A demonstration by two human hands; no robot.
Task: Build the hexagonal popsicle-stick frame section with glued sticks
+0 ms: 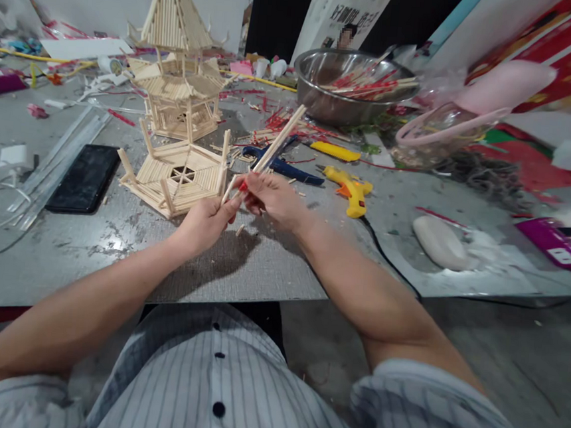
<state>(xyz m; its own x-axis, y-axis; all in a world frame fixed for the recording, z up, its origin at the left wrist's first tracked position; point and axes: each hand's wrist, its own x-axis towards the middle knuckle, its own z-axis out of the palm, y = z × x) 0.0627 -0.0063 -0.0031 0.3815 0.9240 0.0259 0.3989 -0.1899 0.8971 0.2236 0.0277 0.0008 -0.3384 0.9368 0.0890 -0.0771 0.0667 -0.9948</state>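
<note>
My left hand (pixel 207 224) is closed around the lower end of thin wooden sticks (pixel 283 134), which slant up to the right. Meeting it there, my right hand (pixel 274 201) has its fingers closed on the same sticks, beside a small red bit (pixel 242 186) that could be wrapping. Just left of the hands lies a hexagonal stick platform (pixel 158 179) with short upright posts on its rim. Behind that stands a tiered stick pagoda (pixel 175 18) with a pointed roof. How many sticks I hold is partly hidden by my fingers.
A steel bowl (pixel 325 101) holds red-ended sticks. Right of my hands lie a yellow glue gun (pixel 353 192) with a black cord, a yellow cutter (pixel 333 151) and a blue tool (pixel 296 171). A black phone (pixel 83 178) rests left; a white computer mouse (pixel 439 242) lies right.
</note>
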